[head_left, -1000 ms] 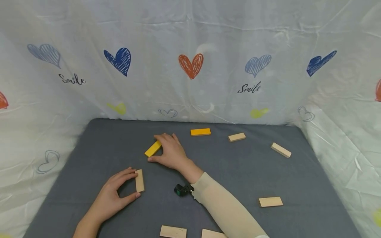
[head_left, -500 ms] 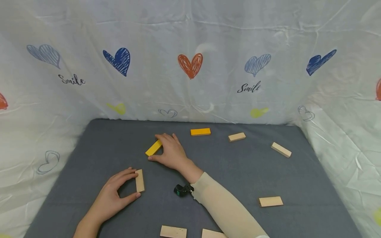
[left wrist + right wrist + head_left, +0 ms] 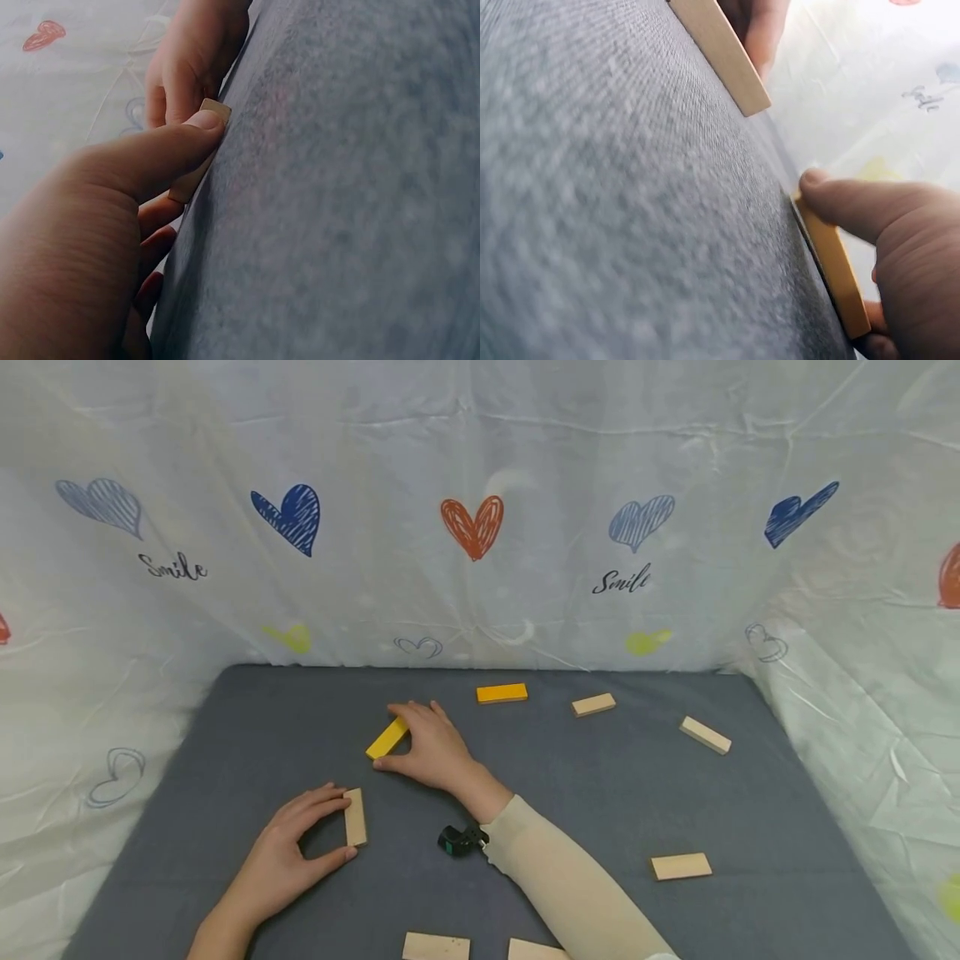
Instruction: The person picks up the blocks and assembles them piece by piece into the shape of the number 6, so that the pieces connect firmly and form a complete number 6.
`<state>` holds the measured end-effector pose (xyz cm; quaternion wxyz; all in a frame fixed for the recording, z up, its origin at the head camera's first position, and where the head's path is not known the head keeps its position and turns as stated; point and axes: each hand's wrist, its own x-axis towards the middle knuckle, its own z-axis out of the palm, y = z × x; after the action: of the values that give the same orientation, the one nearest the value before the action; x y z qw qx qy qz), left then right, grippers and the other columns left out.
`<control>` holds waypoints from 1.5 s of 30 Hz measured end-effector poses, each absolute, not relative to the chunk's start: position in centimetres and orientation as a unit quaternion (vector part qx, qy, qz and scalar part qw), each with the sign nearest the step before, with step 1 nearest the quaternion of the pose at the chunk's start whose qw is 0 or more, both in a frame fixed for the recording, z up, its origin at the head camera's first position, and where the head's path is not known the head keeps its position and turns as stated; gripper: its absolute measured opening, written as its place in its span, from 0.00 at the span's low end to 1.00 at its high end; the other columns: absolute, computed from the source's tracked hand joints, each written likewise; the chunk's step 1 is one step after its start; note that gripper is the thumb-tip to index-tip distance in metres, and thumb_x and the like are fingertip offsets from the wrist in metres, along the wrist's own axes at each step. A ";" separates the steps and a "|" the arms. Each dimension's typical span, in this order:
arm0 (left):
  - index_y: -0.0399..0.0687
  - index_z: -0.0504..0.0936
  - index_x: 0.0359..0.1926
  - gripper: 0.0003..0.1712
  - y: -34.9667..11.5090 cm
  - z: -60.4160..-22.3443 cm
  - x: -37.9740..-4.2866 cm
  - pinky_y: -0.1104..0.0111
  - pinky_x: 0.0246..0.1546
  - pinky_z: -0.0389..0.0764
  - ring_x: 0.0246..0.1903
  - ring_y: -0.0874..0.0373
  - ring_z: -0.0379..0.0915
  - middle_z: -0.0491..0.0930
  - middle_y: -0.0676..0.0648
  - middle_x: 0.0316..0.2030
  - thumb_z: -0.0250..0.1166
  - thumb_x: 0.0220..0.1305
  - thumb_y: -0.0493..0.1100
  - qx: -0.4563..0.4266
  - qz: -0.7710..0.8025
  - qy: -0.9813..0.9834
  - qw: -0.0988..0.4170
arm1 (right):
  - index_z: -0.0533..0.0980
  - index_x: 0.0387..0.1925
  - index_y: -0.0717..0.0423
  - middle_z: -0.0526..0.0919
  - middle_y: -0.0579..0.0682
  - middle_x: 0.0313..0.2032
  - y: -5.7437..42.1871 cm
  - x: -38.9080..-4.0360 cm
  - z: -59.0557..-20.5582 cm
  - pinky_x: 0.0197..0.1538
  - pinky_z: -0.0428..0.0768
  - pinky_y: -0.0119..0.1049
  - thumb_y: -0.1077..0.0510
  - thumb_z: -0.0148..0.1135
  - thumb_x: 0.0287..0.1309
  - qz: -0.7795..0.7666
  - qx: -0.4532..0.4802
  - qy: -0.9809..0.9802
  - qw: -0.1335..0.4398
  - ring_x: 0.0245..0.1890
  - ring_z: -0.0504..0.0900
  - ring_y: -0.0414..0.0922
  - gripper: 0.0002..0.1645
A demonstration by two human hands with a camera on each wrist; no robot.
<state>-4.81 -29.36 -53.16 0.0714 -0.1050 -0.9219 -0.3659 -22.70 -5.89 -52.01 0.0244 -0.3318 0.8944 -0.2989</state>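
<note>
My left hand (image 3: 281, 852) pinches a plain wooden block (image 3: 356, 817) by its two ends, thumb at the near end and fingers at the far end. The block lies flat on the grey cloth, pointing away from me. Farther off, my right hand (image 3: 431, 747) holds a yellow wooden block (image 3: 387, 738) the same way, with the thumb at its near end. That block lies slantwise on the cloth, its far end partly covered by the fingers. In the right wrist view the yellow block (image 3: 832, 262) and the plain block (image 3: 721, 52) are apart.
A second yellow block (image 3: 502, 693) lies at the back of the grey table (image 3: 570, 785). Several plain blocks, such as one at the right (image 3: 681, 867) and one at the front (image 3: 437, 946), form a loose curve. A white curtain (image 3: 375, 585) with printed hearts surrounds the back and sides.
The head view has shifted slightly. Both hands keep their grip on the blocks, with hardly any movement; the left hand and its block sit very slightly farther right.
</note>
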 end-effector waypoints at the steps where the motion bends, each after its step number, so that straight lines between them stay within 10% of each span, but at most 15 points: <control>1: 0.59 0.86 0.68 0.38 -29.2 -53.2 -5.0 0.27 0.67 0.71 0.73 0.31 0.68 0.77 0.41 0.72 0.88 0.56 0.52 -0.107 -0.367 -0.921 0.068 | 0.69 0.81 0.52 0.77 0.48 0.74 -5.7 -22.7 -52.0 0.89 0.49 0.50 0.34 0.81 0.60 -0.309 -0.331 0.891 0.030 0.79 0.69 0.50 0.56; 19: 0.58 0.84 0.70 0.40 -26.2 -53.4 -10.0 0.34 0.83 0.53 0.79 0.40 0.64 0.78 0.49 0.72 0.86 0.58 0.58 -0.154 -0.390 -0.908 0.015 | 0.63 0.85 0.47 0.71 0.48 0.79 -2.8 -23.2 -51.4 0.78 0.77 0.50 0.35 0.79 0.64 -0.364 -0.304 0.876 0.086 0.78 0.71 0.50 0.57; 37: 0.55 0.85 0.70 0.39 -24.0 -53.3 -11.9 0.22 0.75 0.57 0.81 0.27 0.52 0.75 0.43 0.75 0.86 0.60 0.56 -0.140 -0.389 -0.911 0.008 | 0.63 0.85 0.44 0.68 0.47 0.80 -0.7 -23.8 -50.5 0.79 0.75 0.51 0.37 0.80 0.64 -0.375 -0.292 0.878 0.065 0.79 0.69 0.49 0.56; 45: 0.53 0.85 0.70 0.40 -24.0 -53.5 -11.6 0.29 0.79 0.58 0.79 0.36 0.61 0.77 0.46 0.73 0.86 0.59 0.55 -0.151 -0.361 -0.919 0.034 | 0.63 0.85 0.45 0.69 0.46 0.80 0.1 -24.0 -50.7 0.78 0.76 0.50 0.39 0.81 0.63 -0.381 -0.276 0.880 0.061 0.78 0.70 0.49 0.56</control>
<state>-11.62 -23.99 -53.46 0.0344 -0.1512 -0.9194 -0.3614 -24.02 0.11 -50.68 0.0610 -0.2764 0.8801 -0.3812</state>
